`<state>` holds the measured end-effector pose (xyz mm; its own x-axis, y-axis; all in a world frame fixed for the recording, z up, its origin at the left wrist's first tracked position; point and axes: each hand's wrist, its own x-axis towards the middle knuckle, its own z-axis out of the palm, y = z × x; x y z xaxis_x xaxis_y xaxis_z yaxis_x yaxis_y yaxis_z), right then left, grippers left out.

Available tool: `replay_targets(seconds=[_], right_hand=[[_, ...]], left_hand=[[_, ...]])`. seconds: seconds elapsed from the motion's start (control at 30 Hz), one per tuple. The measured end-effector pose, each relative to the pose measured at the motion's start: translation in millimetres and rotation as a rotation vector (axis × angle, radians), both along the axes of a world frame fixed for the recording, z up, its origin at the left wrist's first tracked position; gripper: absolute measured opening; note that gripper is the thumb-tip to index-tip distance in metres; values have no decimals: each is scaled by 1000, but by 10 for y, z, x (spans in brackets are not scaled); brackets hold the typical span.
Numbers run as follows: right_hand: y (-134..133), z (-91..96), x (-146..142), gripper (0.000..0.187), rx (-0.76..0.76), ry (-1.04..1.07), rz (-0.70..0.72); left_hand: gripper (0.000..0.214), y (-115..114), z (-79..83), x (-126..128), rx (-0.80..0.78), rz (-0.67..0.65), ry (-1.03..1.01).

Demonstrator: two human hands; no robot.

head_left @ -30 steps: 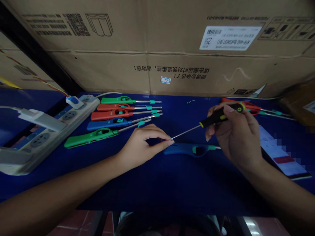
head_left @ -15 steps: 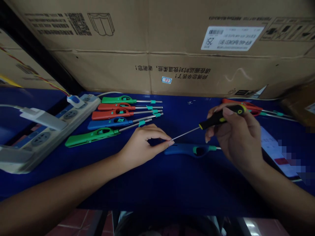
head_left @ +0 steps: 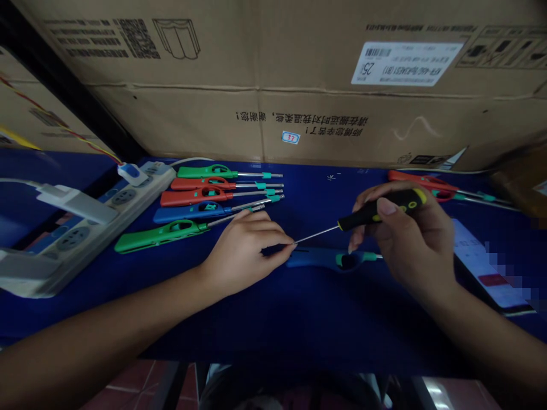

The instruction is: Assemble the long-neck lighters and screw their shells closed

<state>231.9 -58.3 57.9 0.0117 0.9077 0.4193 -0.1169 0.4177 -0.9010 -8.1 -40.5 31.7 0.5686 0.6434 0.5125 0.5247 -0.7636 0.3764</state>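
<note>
My right hand (head_left: 405, 239) is closed around the black and yellow handle of a screwdriver (head_left: 380, 209), whose thin metal shaft slants down to the left. At its tip, the thumb and index finger of my left hand (head_left: 248, 250) are pinched together. Whatever lies between those fingertips is too small to make out. Just below the shaft, a blue long-necked lighter (head_left: 316, 258) lies on the blue table, its handle to the left and its metal neck partly hidden by my right hand. Beyond my left hand rests a green long-necked lighter (head_left: 160, 236), its neck tip close to my knuckles.
More lighters lie in a row behind: a blue one (head_left: 188, 213), red ones (head_left: 194, 196) and a green one (head_left: 205, 172). Red lighters (head_left: 421, 181) and a phone (head_left: 491, 267) are at right. A power strip (head_left: 85, 228) stands left; a cardboard box (head_left: 256, 131) walls the back.
My right hand and the screwdriver have shifted slightly left, and my left fingertips a little left too, still at the tip. The blue lighter below stays in place.
</note>
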Motion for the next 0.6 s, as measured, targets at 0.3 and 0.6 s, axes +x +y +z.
replay_targets(seconds=[0.3, 0.6], right_hand=[[-57, 11, -56, 12, -45, -51, 4], [-75, 71, -49, 11, -6, -73, -19]], left_hand=[[10, 11, -25, 6, -1, 2, -20], [33, 18, 11, 22, -156, -35, -38]])
